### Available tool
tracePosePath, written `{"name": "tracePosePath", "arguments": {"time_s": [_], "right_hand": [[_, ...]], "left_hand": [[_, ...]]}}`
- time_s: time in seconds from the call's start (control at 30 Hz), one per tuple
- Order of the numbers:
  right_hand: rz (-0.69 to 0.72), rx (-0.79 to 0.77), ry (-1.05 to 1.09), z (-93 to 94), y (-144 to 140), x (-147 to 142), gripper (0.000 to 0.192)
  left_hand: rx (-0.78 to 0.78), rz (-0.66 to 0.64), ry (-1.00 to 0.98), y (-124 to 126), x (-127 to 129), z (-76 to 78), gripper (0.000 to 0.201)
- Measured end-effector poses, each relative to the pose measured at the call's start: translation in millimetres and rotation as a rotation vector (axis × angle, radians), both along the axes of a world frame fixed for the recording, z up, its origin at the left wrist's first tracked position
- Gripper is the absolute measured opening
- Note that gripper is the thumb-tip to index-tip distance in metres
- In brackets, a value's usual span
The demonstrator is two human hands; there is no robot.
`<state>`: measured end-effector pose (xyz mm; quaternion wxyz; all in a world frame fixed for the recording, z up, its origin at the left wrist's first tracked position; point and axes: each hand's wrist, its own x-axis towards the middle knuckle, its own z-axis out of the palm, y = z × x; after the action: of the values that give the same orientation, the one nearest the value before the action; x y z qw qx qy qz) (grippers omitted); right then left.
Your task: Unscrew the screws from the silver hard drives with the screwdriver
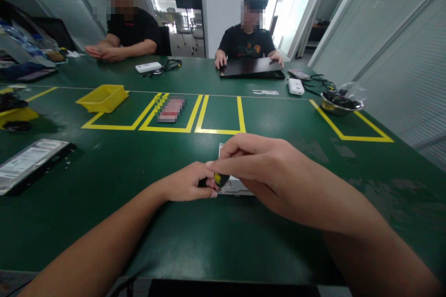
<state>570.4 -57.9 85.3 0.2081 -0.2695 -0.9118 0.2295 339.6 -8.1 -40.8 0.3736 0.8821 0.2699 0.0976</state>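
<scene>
Here, on the green table [104,181], the far left at nine o'clock holds a flat silver-labelled drive [29,162]. Above it, toward ten o'clock, sits a yellow bin [102,98] inside yellow tape lines.

Near the centre, the left hand [188,183] rests on the table, its fingers curled together against the left edge of a small silver drive [232,184], which lies at the middle of the view, just below the taped boxes. The right hand [258,162] covers most of that drive from above; its fingers are pinched shut on a screwdriver [220,179] with a black and yellow handle, the handle touching the left fingertips.

At twelve o'clock a person across the table has both hands on a black laptop [251,67]. At two o'clock stands a metal bowl [339,107].
</scene>
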Motion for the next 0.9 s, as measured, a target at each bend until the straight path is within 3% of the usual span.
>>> {"name": "tracePosePath", "arguments": {"time_s": [0.23,0.6,0.9], "right_hand": [[-0.011,0.019,-0.021,-1.4,2,-1,0.019],[-0.103,0.171,-0.025,-9.6,7,-8,0.014],[-0.172,0.268,0.023,-18.7,11,-11,0.023]], "left_hand": [[0.011,-0.001,-0.039,0,0,-3.2,0.018],[0.055,0.027,-0.042,0,-1,-7.4,0.016],[0.023,0.024,0.013,0,0,-3.1,0.016]]}}
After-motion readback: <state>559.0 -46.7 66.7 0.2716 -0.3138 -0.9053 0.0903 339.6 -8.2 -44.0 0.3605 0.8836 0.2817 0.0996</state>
